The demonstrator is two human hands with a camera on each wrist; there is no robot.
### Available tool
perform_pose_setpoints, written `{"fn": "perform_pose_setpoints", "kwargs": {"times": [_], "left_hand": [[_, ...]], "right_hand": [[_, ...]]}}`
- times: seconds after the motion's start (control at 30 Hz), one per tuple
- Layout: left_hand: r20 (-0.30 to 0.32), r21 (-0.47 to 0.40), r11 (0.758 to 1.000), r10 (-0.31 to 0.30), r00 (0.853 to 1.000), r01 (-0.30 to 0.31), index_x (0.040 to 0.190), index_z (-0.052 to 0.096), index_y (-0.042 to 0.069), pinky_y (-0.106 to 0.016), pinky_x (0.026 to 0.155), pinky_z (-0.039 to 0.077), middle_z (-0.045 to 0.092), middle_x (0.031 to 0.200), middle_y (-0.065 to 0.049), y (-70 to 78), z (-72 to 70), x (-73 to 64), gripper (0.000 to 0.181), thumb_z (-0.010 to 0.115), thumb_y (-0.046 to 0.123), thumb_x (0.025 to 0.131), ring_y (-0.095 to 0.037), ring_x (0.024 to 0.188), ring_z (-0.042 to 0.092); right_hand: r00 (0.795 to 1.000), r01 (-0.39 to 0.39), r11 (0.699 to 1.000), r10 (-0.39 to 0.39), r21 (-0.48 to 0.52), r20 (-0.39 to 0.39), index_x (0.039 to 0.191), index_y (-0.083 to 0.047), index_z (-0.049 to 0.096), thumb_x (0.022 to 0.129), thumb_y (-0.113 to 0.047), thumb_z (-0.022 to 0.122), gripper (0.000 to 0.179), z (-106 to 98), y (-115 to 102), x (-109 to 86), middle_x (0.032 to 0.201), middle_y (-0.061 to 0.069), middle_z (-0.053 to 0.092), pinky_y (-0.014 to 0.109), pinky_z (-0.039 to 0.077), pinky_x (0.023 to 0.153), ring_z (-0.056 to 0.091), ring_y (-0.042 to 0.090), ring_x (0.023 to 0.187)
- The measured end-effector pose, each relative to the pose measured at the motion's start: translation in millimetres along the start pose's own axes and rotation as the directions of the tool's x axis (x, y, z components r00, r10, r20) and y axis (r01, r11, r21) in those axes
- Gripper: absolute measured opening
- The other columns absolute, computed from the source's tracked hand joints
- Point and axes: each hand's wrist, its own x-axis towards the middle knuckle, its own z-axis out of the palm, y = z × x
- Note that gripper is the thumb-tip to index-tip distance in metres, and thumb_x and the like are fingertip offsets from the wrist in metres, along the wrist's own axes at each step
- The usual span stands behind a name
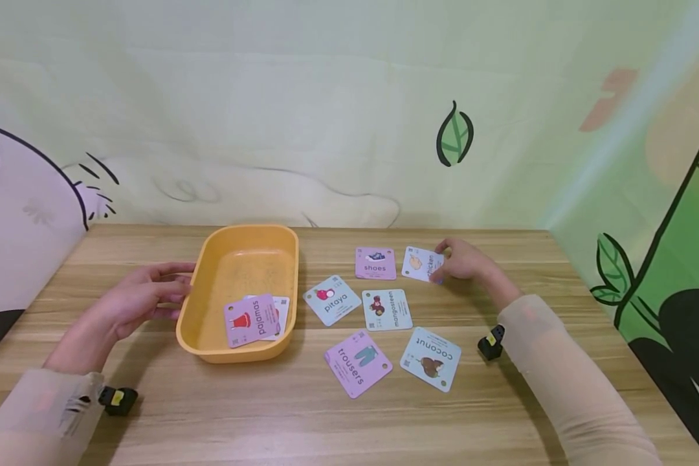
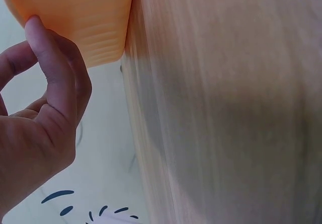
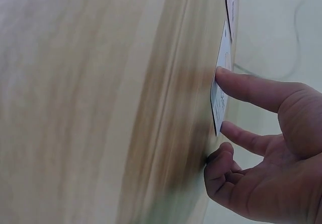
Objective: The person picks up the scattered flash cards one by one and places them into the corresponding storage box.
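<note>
At the back right, my right hand [image 1: 466,262] has its thumb and a finger at the right side of the chicken card [image 1: 416,263], gripping it by its edges. In the right wrist view the card [image 3: 221,85] shows edge-on, close to the tabletop. My left hand [image 1: 145,298] rests against the left side of a yellow basin [image 1: 296,259], its fingertips touching the outer wall with loosely bent fingers. Inside the basin lies a purple pajamas card [image 1: 250,320], overlapping a white card [image 1: 282,307] that is mostly hidden.
Flat on the wooden table [image 1: 221,414] lie the shoes card [image 1: 375,264], pitaya card [image 1: 332,300], mangosteen card [image 1: 387,310], trousers card [image 1: 358,364] and coconut card [image 1: 431,359]. Behind the table hangs a printed cloth backdrop [image 1: 338,116].
</note>
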Motion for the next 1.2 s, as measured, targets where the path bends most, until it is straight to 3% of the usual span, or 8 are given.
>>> {"fn": "perform_pose_setpoints", "kwargs": {"times": [0.13, 0.3, 0.63, 0.87, 1.2], "left_hand": [[0.001, -0.002, 1.000, -0.005, 1.000, 0.005, 0.158, 0.022, -0.008, -0.036, 0.084, 0.060, 0.055, 0.129, -0.014, -1.3, -0.4, 0.6, 0.065, 0.056, 0.013, 0.106, -0.018, 0.095, 0.064], [-0.001, 0.000, 1.000, -0.007, 1.000, 0.007, 0.158, 0.022, -0.008, -0.036, 0.084, 0.060, 0.056, 0.129, -0.015, -2.8, -1.4, 1.4, 0.066, 0.056, 0.014, 0.106, -0.018, 0.096, 0.064], [0.003, 0.000, 1.000, 0.000, 1.000, 0.000, 0.158, 0.022, -0.008, -0.036, 0.083, 0.060, 0.060, 0.122, -0.010, -3.8, -1.9, 2.4, 0.066, 0.056, 0.014, 0.106, -0.018, 0.095, 0.064], [0.003, -0.010, 1.000, 0.002, 1.000, -0.001, 0.157, 0.022, -0.008, -0.035, 0.083, 0.060, 0.060, 0.121, -0.009, -3.8, -1.5, 2.2, 0.066, 0.057, 0.014, 0.106, -0.017, 0.094, 0.064], [0.006, -0.007, 1.000, 0.002, 1.000, -0.002, 0.157, 0.022, -0.009, -0.036, 0.084, 0.060, 0.058, 0.125, -0.012, -2.8, -1.5, 1.5, 0.065, 0.055, 0.015, 0.107, -0.017, 0.095, 0.065]], "right_hand": [[1.000, 0.005, 1.000, -0.005, 0.015, 0.001, 0.135, 0.006, 0.049, 0.083, -0.011, 0.083, 0.064, 1.2, 0.2, 0.6, 0.128, 0.026, 0.053, 0.051, 0.041, 0.102, 0.049, 0.037, 0.112], [1.000, 0.016, 0.998, -0.016, 0.068, -0.005, 0.129, 0.006, 0.048, 0.081, -0.004, 0.082, 0.060, 2.3, -2.0, -1.7, 0.114, 0.022, 0.054, 0.039, 0.043, 0.085, 0.049, 0.033, 0.101], [0.999, 0.018, 0.990, -0.014, 0.138, -0.034, 0.129, 0.006, 0.046, 0.090, 0.002, 0.072, 0.047, 2.2, -5.2, -4.6, 0.106, 0.019, 0.049, 0.031, 0.047, 0.071, 0.051, 0.029, 0.091], [1.000, 0.015, 0.969, -0.009, 0.249, -0.024, 0.129, 0.006, 0.045, 0.092, 0.007, 0.063, 0.041, 4.0, -4.6, -2.4, 0.110, 0.022, 0.050, 0.034, 0.057, 0.072, 0.059, 0.028, 0.088], [0.999, -0.035, 0.946, 0.033, 0.324, 0.010, 0.133, 0.004, 0.045, 0.094, 0.007, 0.058, 0.041, 4.2, -2.2, -0.5, 0.115, 0.022, 0.050, 0.034, 0.059, 0.073, 0.059, 0.029, 0.091]]}}
